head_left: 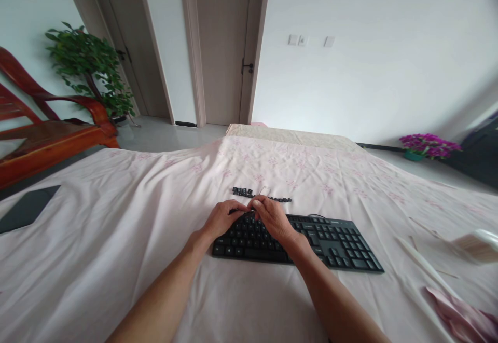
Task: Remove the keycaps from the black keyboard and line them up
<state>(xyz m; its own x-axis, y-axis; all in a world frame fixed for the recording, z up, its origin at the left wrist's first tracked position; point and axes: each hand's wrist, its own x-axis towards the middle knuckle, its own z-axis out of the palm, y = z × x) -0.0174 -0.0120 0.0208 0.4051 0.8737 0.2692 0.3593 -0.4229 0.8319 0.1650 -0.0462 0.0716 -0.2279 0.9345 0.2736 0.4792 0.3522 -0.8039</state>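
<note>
Head view: wrinkled pale-pink floral cloth (pixel 155 197) covers the surface.
Left hand (pixel 222 218): fingers bent inward, fingertips meeting the right's; any grip is hidden.
Right hand (pixel 271 219): fingers curled, contents unclear; a thin wire loop (pixel 265 189) shows just beyond.
Black computer keyboard (pixel 346 244): beneath both hands, extending rightward.
Loose black keycaps (pixel 241 191): on the cloth, just beyond the hands.
Room: ahead of the hands, a grey-brown door (pixel 221 47); far left, a wooden armchair (pixel 58 135) and leafy plant (pixel 83 57); far right, purple flowers (pixel 431 145).
</note>
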